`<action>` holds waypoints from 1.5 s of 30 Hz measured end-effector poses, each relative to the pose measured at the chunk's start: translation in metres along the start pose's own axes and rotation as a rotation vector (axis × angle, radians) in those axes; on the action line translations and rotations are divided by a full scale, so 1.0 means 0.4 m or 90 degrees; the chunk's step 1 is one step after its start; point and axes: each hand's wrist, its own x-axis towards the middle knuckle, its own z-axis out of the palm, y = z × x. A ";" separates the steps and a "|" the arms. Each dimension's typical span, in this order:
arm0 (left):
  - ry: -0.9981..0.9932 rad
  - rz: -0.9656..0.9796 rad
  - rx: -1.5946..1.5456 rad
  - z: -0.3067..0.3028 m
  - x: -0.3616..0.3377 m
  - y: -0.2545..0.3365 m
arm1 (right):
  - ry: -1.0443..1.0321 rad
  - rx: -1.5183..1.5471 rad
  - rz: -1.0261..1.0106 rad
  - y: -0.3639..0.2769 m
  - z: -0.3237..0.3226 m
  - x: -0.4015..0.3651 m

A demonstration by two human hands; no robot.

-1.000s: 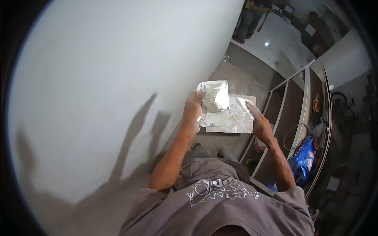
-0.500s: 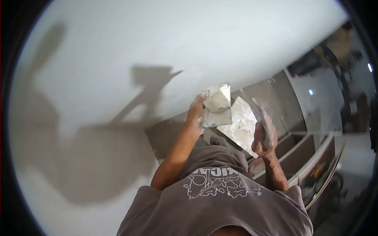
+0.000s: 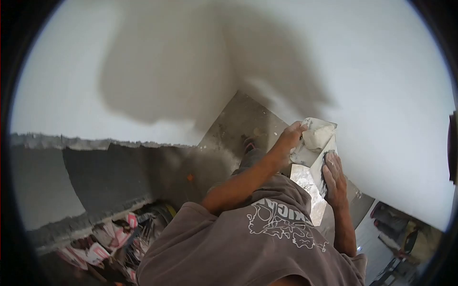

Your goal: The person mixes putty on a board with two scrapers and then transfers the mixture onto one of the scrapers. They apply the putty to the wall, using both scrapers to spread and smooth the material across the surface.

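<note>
My left hand [image 3: 289, 139] is closed on the edge of a flat plastering trowel [image 3: 301, 156], held face up. A lump of pale wet plaster [image 3: 318, 138] sits on its face. Closed around a second plastering trowel [image 3: 319, 172], my right hand [image 3: 335, 180] tilts the blade against the right side of the first one, by the plaster. The handles are hidden under the hands and blades. Both trowels are in front of my body, close to the right-hand wall [image 3: 381, 119].
Two white walls meet in a corner ahead over a bare grey floor [image 3: 238, 119]. A dark uncoated band [image 3: 109, 171] runs along the lower left wall. Torn paper bags [image 3: 98, 252] lie lower left. Below the trowels is a plaster-smeared board [image 3: 307, 183]. Assorted items [image 3: 405, 233] are at lower right.
My body and view have turned towards the wall corner. The right trowel, apart from the left one before, now meets it. Both hands appear further right in the view.
</note>
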 end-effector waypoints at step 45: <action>0.514 0.399 -0.013 -0.672 -0.480 0.372 | -0.104 0.881 0.709 0.028 0.713 0.616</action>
